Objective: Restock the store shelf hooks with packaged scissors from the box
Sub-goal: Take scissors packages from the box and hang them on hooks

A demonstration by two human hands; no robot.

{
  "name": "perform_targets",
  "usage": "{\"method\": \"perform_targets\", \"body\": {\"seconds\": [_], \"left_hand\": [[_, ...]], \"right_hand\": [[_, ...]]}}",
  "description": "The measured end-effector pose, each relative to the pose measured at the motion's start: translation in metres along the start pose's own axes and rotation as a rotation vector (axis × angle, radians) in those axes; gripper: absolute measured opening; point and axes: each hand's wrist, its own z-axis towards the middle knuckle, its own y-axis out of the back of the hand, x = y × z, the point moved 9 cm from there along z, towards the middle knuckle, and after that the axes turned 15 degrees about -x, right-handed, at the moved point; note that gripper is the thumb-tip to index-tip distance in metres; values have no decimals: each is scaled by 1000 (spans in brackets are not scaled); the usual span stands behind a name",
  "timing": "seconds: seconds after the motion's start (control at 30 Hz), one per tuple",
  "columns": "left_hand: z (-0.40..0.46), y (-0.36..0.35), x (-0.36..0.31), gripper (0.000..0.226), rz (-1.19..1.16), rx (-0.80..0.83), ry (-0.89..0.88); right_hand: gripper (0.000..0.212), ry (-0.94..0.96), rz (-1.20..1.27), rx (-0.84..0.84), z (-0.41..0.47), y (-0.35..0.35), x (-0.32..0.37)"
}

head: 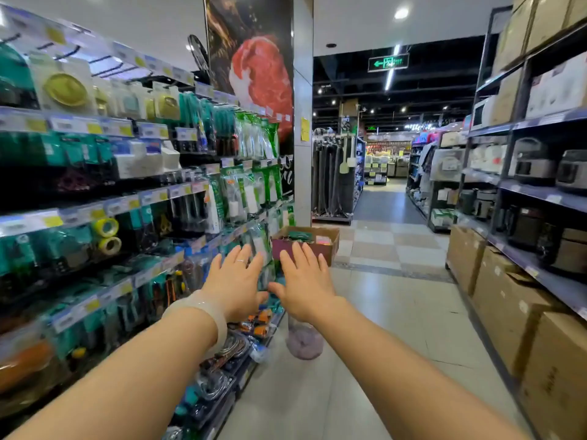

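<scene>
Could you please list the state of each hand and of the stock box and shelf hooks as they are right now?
left hand: open, fingers spread, empty, stretched forward.
right hand: open, fingers spread, empty, stretched forward.
cardboard box: open at the top, packets inside, standing ahead of the hands.
shelf hooks: top row partly bare, lower rows hung with packets.
exit sign: lit green.

- Box (305, 246): open cardboard, flaps up, dark red front panel, standing in the aisle just beside the shelf end; inside, teal packages (297, 235) and something pink, too blurred to tell apart.
- Shelf hooks (203, 214): rows on the left wall, crowded with hanging packaged goods, yellow price tags along the rails.
</scene>
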Motion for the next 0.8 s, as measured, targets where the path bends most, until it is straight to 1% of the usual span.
{"method": "perform_targets", "body": {"seconds": [0.13, 0.3, 0.43, 0.6, 0.8], "left_hand": [[65, -70, -20, 76, -47, 109, 6], [148, -130, -32, 75, -62, 159, -18], [206, -171, -30, 75, -67, 186, -18], [283, -240, -19, 76, -78, 241, -23], [405, -315, 4, 76, -125, 265, -18]], "right_hand": [[67, -39, -43, 95, 48, -50, -66], [67, -42, -71, 171, 113, -111, -130], [68, -42, -63, 213, 159, -157, -163], [67, -46, -62, 250, 227, -218, -203], [67, -73, -84, 292, 332, -290, -252]]}}
